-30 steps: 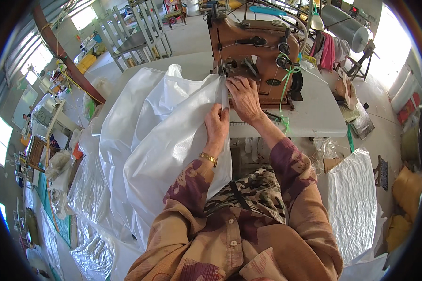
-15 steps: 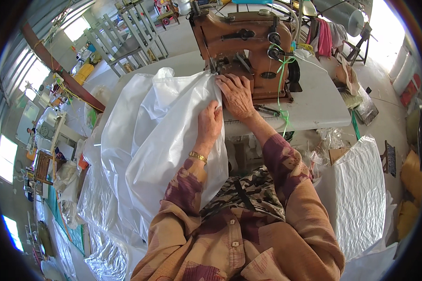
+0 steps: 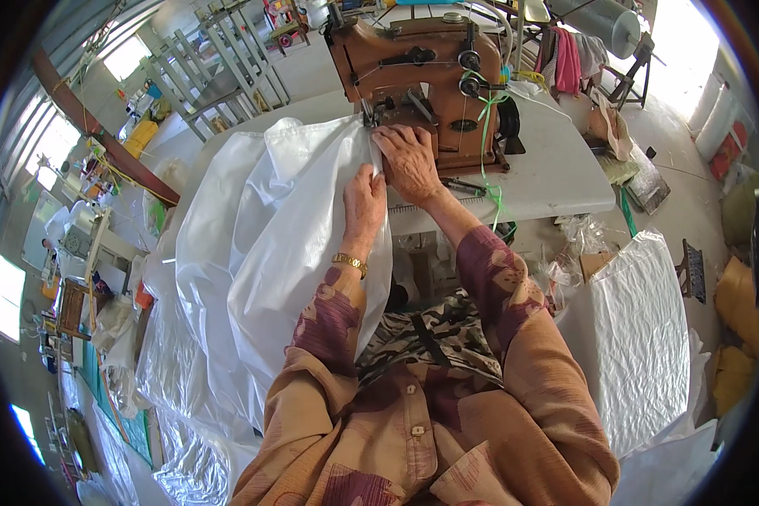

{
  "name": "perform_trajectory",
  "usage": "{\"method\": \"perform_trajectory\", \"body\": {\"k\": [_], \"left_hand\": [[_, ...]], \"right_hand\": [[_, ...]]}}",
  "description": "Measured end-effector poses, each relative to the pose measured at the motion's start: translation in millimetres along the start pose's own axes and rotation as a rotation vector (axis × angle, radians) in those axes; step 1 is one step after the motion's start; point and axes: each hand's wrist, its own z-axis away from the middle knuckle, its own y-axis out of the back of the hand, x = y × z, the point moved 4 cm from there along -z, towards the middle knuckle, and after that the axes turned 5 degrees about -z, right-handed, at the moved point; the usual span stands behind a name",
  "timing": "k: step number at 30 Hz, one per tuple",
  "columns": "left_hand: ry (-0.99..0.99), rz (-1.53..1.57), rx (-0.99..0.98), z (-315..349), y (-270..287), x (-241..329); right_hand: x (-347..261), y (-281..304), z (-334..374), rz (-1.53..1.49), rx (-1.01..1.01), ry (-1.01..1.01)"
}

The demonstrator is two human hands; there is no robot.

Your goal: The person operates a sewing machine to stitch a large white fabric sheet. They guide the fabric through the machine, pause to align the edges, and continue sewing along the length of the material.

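Note:
A white woven plastic sheet (image 3: pixel 270 228) lies in loose folds over the left side of the sewing table and drapes down toward my lap. My left hand (image 3: pixel 365 202) pinches its right edge, thumb uppermost. Just beyond it, my right hand (image 3: pixel 409 164) is bent over the same edge, its fingertips close to the needle area of a brown sewing machine (image 3: pixel 434 59). Under those fingers the grip is partly hidden. The sheet's far corner reaches the machine's presser foot. Green thread (image 3: pixel 487 126) hangs from the machine's right side.
Dark tools (image 3: pixel 464 187) lie on the grey table (image 3: pixel 557 181) right of my wrist. A stack of white sheeting (image 3: pixel 637 337) stands at my right. Metal frames (image 3: pixel 219 67) are at far left, and pink cloth (image 3: pixel 567 63) hangs at far right. More sheeting lies at lower left.
The whole view has shifted slightly, so the machine and table appear further left and higher. Both hands keep their hold along the sheet's edge, the left slightly closer to the right.

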Motion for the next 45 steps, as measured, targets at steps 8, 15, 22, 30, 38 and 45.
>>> {"method": "perform_trajectory", "body": {"k": [8,15,22,30,38,45], "left_hand": [[0.176,0.036,-0.057,119.4,25.4,-1.9],[0.142,-0.166,-0.006,207.8,64.0,-4.7],[0.135,-0.240,0.009,244.1,61.5,-45.8],[0.293,0.137,-0.024,283.9,70.3,-90.0],[0.580,0.228,-0.137,297.5,95.1,-92.0],[0.546,0.531,-0.129,282.7,132.3,-73.4]], "right_hand": [[-42.5,35.4,69.2,-0.349,0.062,-0.316],[-129.9,9.6,192.5,-0.845,-0.117,-0.807],[-134.7,-31.0,248.6,-0.679,-0.175,-0.771],[-154.9,-17.8,249.4,-1.207,-0.417,-0.842],[-160.5,125.6,187.2,-1.487,-0.454,-0.917],[-44.1,81.7,278.5,-0.537,-0.504,-1.056]]}}
